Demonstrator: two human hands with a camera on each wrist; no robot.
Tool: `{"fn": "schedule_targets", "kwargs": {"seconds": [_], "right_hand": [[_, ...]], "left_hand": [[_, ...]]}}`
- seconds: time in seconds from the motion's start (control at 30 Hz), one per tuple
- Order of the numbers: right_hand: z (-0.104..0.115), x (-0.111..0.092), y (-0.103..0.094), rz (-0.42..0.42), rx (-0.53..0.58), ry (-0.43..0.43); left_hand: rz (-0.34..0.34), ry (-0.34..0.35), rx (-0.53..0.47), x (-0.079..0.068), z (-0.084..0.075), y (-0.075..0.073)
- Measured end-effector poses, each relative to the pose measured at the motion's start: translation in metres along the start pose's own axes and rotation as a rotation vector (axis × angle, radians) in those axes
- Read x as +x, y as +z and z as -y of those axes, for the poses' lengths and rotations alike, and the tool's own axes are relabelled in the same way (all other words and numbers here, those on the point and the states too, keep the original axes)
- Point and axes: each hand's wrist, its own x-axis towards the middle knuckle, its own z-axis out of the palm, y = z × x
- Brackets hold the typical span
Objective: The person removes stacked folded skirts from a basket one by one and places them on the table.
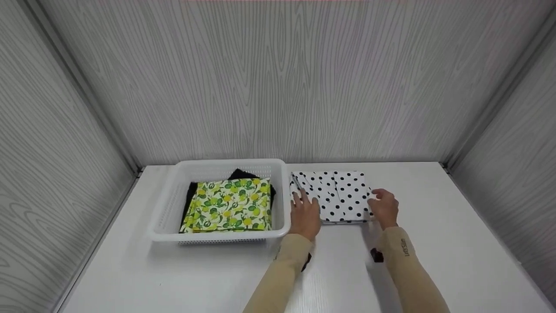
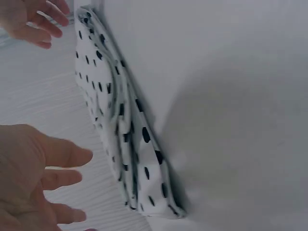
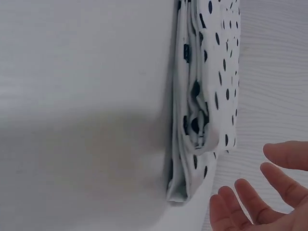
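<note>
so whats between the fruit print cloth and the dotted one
In the head view, the side of the white basket stands between the fruit-print cloth inside and the polka-dot cloth outside, plus a sliver of black fabric by the fruit print.

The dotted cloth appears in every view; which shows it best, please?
The head view, because the dotted cloth shows most of its top there. Both wrist views show its layered edge; the right one crops it.

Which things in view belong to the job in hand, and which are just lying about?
Job, seemingly: folded polka-dot cloth; left hand; right hand.

Probably lying about (not held): white basket; fruit-print cloth inside it; black cloth partly under that.
</note>
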Motion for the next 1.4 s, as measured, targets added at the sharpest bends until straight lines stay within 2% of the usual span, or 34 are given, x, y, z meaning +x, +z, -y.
{"fn": "schedule_targets", "kwargs": {"seconds": [0.07, 0.13, 0.2, 0.37, 0.57, 0.8, 1.0, 1.23, 1.4], "right_hand": [[0.008, -0.001, -0.001, 0.033, -0.034, -0.022], [0.016, -0.003, -0.002, 0.060, -0.066, -0.045], [0.023, -0.005, -0.002, 0.082, -0.091, -0.075], [0.033, -0.010, -0.004, 0.125, -0.138, -0.145], [0.041, -0.014, -0.003, 0.193, -0.149, -0.195], [0.050, -0.018, 0.000, 0.200, -0.133, -0.240], [0.065, -0.023, 0.001, 0.218, -0.125, -0.309], [0.080, -0.029, 0.004, 0.252, -0.074, -0.365], [0.089, -0.037, 0.011, 0.271, -0.049, -0.394]], "left_hand": [[-0.001, 0.075, 0.104, 0.000, -0.004, -0.012], [-0.025, 0.127, 0.154, 0.002, -0.004, -0.021], [-0.053, 0.138, 0.165, 0.004, 0.000, -0.030], [-0.066, 0.099, 0.145, 0.002, 0.024, -0.047], [-0.010, 0.021, 0.078, -0.006, 0.056, -0.064], [0.003, -0.057, -0.005, -0.015, 0.088, -0.082], [0.048, -0.135, -0.083, -0.018, 0.104, -0.095], [0.055, -0.167, -0.100, -0.026, 0.118, -0.101], [0.028, -0.163, -0.090, -0.034, 0.133, -0.106]]}}
